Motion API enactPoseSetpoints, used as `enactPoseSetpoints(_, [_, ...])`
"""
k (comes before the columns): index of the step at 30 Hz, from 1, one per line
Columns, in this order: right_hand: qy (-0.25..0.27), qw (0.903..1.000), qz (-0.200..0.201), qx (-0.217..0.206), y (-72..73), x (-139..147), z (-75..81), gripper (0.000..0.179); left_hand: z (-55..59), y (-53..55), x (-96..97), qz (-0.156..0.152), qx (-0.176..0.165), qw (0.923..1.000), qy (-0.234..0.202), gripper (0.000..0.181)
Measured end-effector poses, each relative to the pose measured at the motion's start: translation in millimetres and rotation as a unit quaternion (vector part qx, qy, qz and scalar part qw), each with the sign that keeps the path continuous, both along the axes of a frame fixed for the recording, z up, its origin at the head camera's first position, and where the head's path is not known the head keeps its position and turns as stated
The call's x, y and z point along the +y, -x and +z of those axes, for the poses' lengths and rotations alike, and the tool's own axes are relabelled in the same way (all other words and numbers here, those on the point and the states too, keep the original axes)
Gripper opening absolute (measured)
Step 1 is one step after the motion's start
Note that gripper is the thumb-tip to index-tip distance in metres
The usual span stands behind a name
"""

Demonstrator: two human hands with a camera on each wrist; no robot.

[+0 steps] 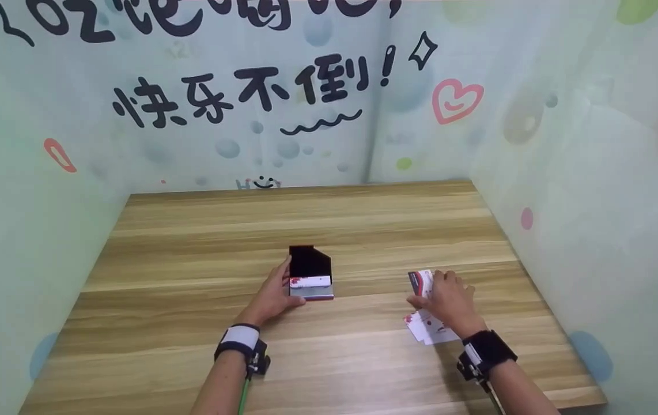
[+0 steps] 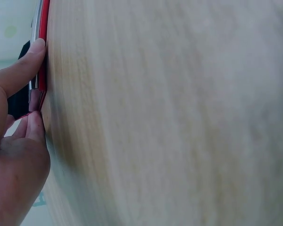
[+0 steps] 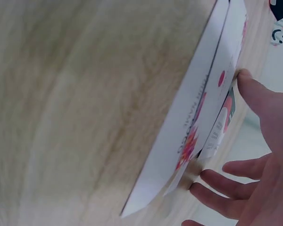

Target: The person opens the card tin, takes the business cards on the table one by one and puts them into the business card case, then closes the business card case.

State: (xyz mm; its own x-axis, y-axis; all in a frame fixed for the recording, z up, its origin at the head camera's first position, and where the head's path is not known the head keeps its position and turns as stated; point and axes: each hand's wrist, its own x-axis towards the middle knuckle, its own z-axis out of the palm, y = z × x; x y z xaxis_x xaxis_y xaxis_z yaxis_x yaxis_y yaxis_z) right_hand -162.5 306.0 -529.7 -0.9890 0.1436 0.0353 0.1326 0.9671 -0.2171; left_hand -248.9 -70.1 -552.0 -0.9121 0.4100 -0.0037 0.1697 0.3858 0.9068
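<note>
A card case stands with its black lid raised, near the middle of the table. White cards with red print show inside it. My left hand holds the case at its left side, the thumb on the front edge; the left wrist view shows the case's red edge under that thumb. Over at the right, my right hand reaches over a business card with a dark and red pattern, its thumb and fingers spread. Nearer me lie overlapping white cards, partly under the hand.
The wood-grain table is bounded by a printed back wall and pale side walls. Both wrists wear straps with small cameras, and a green cable runs along the left forearm.
</note>
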Motion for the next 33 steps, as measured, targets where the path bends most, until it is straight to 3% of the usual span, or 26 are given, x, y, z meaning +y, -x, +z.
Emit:
enactPoseSetpoints(7, [0.026,0.9982,-0.045,-0.028,-2.8,6,4.2,0.078,1.4,0.1,-0.2,0.007,0.002,0.9998,0.017,0.105])
enactPoseSetpoints(13, [0.058,0.9963,-0.051,-0.036,-2.7,8,6.0,0.054,2.2,-0.7,-0.5,0.012,-0.002,0.9996,0.024,0.105])
enactPoseSetpoints(22, [0.083,0.9931,-0.07,-0.044,3.4,10,7.9,0.05,0.7,0.2,-0.3,0.01,-0.003,0.9998,0.019,0.106])
enactPoseSetpoints(29, [0.122,0.9888,-0.071,-0.048,6.7,9,10.5,0.042,1.6,-1.3,-0.5,-0.002,-0.013,0.9997,-0.021,0.104])
enactPoseSetpoints(33, [0.124,0.9888,-0.068,-0.048,7.3,9,12.3,0.041,1.7,-1.7,-0.7,-0.002,-0.015,0.9998,-0.009,0.105])
